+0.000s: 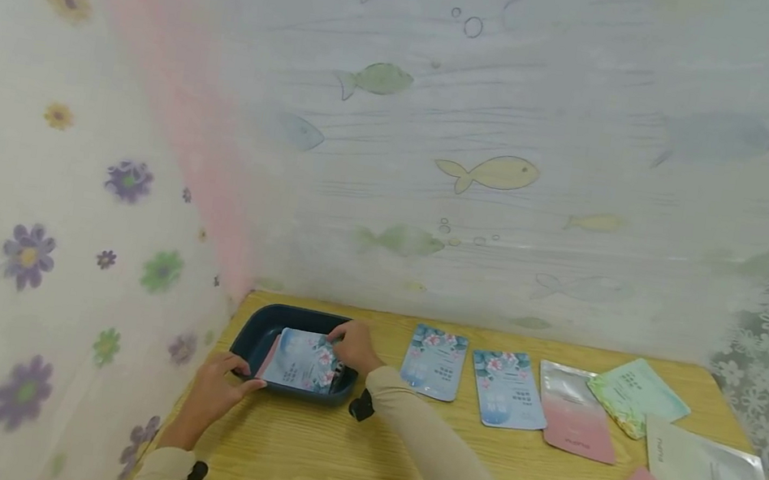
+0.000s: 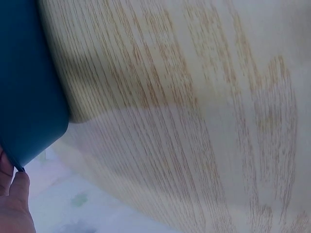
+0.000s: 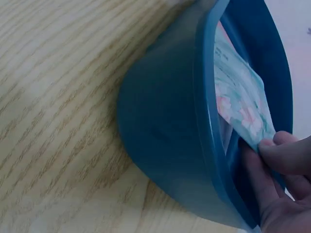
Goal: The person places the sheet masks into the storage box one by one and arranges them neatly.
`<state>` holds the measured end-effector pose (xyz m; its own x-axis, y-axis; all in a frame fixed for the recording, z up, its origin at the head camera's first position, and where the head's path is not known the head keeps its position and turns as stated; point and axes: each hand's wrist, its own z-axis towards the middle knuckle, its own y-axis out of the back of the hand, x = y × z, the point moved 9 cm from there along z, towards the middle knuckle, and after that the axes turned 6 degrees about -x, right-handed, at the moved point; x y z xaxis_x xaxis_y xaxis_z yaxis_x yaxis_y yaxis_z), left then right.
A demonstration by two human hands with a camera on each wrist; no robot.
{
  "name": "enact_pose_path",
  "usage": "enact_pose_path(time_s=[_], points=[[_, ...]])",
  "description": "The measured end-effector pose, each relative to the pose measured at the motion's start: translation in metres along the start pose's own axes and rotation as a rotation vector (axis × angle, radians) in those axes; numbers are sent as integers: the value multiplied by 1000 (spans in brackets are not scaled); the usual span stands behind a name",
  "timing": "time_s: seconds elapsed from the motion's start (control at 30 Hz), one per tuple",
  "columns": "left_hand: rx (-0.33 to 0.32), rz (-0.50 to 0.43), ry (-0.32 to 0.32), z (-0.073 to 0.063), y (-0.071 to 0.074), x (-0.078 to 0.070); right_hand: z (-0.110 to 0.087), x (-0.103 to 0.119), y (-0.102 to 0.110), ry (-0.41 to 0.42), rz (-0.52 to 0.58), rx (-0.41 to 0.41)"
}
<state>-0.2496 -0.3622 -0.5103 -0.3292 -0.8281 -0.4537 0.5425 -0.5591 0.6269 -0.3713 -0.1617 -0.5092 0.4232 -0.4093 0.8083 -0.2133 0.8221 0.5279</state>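
Observation:
A dark blue plastic basin (image 1: 270,316) stands at the left of the table, with flat sachets inside it. On top lies a light blue floral sachet (image 1: 297,359) that looks like a face mask packet; a pink edge shows beneath it. My right hand (image 1: 356,347) reaches over the right rim and pinches the floral packet's corner, thumb above and fingers below in the right wrist view. At the near left corner, my left hand (image 1: 219,389) grips the basin's rim between thumb and fingers, also seen in the left wrist view.
Right of the basin lie two more blue floral packets (image 1: 434,362), two pink-and-silver packets (image 1: 578,411), a green packet (image 1: 639,395) and a cream-and-silver packet (image 1: 714,471). Sheer curtains (image 1: 496,288) with fish and flowers border the wooden table (image 1: 295,457) at the back and left.

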Motion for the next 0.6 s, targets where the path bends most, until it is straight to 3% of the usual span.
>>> enact_pose_path(time_s=[0.23, 0.4, 0.6], points=[[6, -13, 17, -2, -1, 2, -2, 8, -8, 24, -141, 75], [14, -18, 19, -3, -2, 2, -2, 15, 4, 67, -153, 55], [21, -13, 26, 1, -1, 2, -3, 18, 24, 70, -109, 144]])
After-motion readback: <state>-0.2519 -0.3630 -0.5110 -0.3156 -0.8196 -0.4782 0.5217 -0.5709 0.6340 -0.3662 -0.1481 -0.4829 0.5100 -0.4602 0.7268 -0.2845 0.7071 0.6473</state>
